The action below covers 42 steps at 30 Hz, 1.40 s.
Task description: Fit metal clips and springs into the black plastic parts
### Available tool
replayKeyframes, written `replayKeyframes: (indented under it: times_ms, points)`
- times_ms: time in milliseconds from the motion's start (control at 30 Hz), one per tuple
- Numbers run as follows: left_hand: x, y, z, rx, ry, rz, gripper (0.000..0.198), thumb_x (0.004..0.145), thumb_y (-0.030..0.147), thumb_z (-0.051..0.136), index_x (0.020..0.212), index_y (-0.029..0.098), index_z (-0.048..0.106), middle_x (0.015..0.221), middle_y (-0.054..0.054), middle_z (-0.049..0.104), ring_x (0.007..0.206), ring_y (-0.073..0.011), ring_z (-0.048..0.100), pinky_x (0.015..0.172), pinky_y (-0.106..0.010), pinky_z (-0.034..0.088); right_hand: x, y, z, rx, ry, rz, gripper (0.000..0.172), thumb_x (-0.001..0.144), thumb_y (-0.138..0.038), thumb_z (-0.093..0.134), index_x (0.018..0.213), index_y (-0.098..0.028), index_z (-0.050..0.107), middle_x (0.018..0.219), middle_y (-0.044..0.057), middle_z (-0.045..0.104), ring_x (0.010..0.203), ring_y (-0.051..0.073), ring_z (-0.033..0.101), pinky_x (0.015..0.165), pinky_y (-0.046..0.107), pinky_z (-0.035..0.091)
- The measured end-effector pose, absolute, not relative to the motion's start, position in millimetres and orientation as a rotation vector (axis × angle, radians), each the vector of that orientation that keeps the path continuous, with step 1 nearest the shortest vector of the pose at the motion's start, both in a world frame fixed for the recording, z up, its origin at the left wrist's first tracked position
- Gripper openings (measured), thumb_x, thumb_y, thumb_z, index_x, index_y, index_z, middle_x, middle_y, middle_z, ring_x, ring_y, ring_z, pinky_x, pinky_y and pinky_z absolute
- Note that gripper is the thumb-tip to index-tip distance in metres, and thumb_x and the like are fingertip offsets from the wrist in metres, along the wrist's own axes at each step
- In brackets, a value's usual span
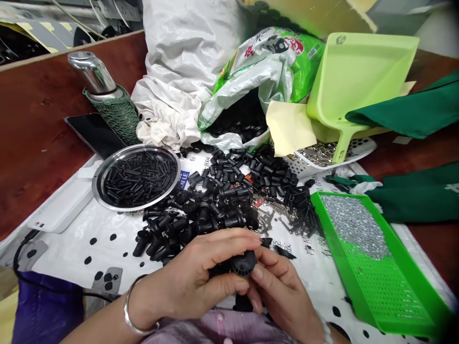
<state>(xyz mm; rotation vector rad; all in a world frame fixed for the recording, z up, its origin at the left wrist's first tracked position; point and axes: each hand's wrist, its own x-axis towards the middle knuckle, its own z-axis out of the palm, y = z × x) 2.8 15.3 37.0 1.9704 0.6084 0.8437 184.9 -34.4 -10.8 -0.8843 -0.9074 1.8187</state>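
Note:
My left hand [201, 272] and my right hand [283, 291] meet near the table's front edge, both closed around one small black plastic part [244, 263] with a ribbed round end. A silver bangle [134, 310] circles my left wrist. Just beyond my hands lies a heap of black plastic parts [201, 215], and further back a spread of short black tubes [247, 169]. A steel bowl [103, 188] of small black springs sits to the left.
A green perforated tray [387, 282] with tiny metal pieces lies at right. Behind stand a lime dustpan [355, 76], a green-white bag [258, 67] of black parts, a white sack [179, 57], a steel flask [96, 76], a phone [95, 134]. Green-sleeved arms [416, 112] reach in at right.

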Motion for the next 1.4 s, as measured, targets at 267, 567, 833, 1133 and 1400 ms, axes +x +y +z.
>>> replayKeyframes:
  times_ms: [267, 567, 833, 1133, 1400]
  points:
    - [10.6, 15.9, 31.8, 1.905, 0.682, 1.02, 0.039, 0.085, 0.007, 0.049, 0.121, 0.021, 0.055, 0.12, -0.007, 0.06, 0.11, -0.0191, 0.057, 0.094, -0.032, 0.049, 181.1, -32.0, -3.7, -0.93, -0.998, 1.699, 0.021, 0.087, -0.031, 0.052, 0.104, -0.02, 0.059, 0.068, 0.001, 0.063, 0.043, 0.005, 0.045, 0.041, 0.017, 0.034]
    - [17.6, 15.6, 10.4, 1.58, 0.848, 1.041, 0.03, 0.089, 0.016, 0.047, 0.114, 0.021, 0.061, 0.115, -0.005, 0.064, 0.104, -0.0188, 0.061, 0.095, -0.032, 0.048, 179.9, -25.0, -5.2, -1.127, -1.632, 0.902, 0.029, 0.087, -0.016, 0.047, 0.114, -0.022, 0.051, 0.081, 0.003, 0.065, 0.063, 0.013, 0.059, 0.058, 0.025, 0.048]
    - [27.9, 13.3, 0.4, 1.368, 0.815, 1.087, 0.027, 0.089, 0.022, 0.047, 0.111, 0.019, 0.062, 0.117, -0.009, 0.062, 0.102, -0.0221, 0.062, 0.095, -0.039, 0.047, 178.2, -20.7, 7.9, -1.183, -1.308, 1.363, 0.021, 0.09, -0.035, 0.042, 0.09, -0.017, 0.054, 0.054, -0.005, 0.043, 0.044, 0.007, 0.037, 0.04, 0.018, 0.033]
    - [25.9, 17.7, 8.3, 2.084, 0.942, 1.101, 0.034, 0.087, 0.01, 0.044, 0.118, 0.018, 0.055, 0.119, -0.01, 0.058, 0.111, -0.0188, 0.054, 0.094, -0.035, 0.048, 179.5, -17.6, -8.3, -1.152, -0.972, 1.586, 0.027, 0.087, -0.043, 0.05, 0.093, -0.017, 0.053, 0.052, -0.007, 0.042, 0.039, 0.004, 0.033, 0.036, 0.015, 0.025]
    - [23.7, 11.5, 18.0, 2.227, 0.837, 1.119, 0.048, 0.086, 0.012, 0.048, 0.133, 0.016, 0.039, 0.132, -0.012, 0.049, 0.119, -0.0199, 0.049, 0.099, -0.032, 0.044, 193.6, -23.2, -14.4, -1.24, -1.581, 0.754, 0.027, 0.086, -0.024, 0.051, 0.113, -0.024, 0.054, 0.099, 0.005, 0.065, 0.086, 0.018, 0.061, 0.075, 0.028, 0.049]
